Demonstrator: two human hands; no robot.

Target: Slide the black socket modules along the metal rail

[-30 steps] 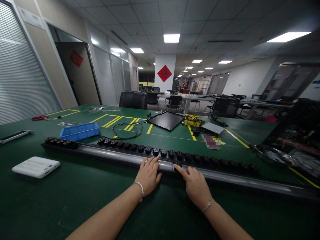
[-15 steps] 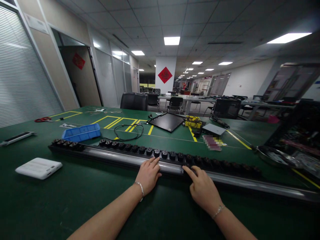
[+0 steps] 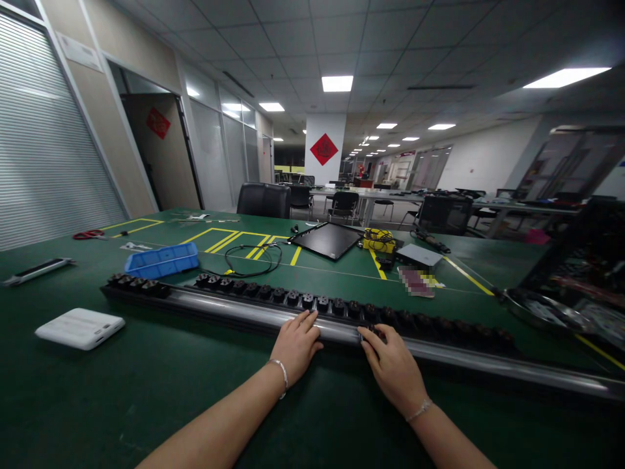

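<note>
A long black power strip (image 3: 234, 306) with a grey metal side and a row of black sockets lies across the green table (image 3: 122, 404). My left hand (image 3: 296, 345) rests flat on the strip's near side, fingers stretched out. My right hand (image 3: 393, 368) lies just to the right of it, fingers reaching onto the strip by a socket (image 3: 374, 331). Whether the fingertips pinch that socket is not visible. Both wrists wear thin bracelets.
A white flat box (image 3: 81, 327) lies at the near left. Behind the strip are a blue bin (image 3: 162, 259), a black cable loop (image 3: 251, 260), a black panel (image 3: 328, 240), yellow wire (image 3: 377, 238), a grey device (image 3: 418, 255) and red scissors (image 3: 88, 234). Dark equipment (image 3: 571, 286) stands at right.
My right hand has slid a little to the right along the strip to another socket. My left hand has stayed on the strip. The view has shifted slightly.
</note>
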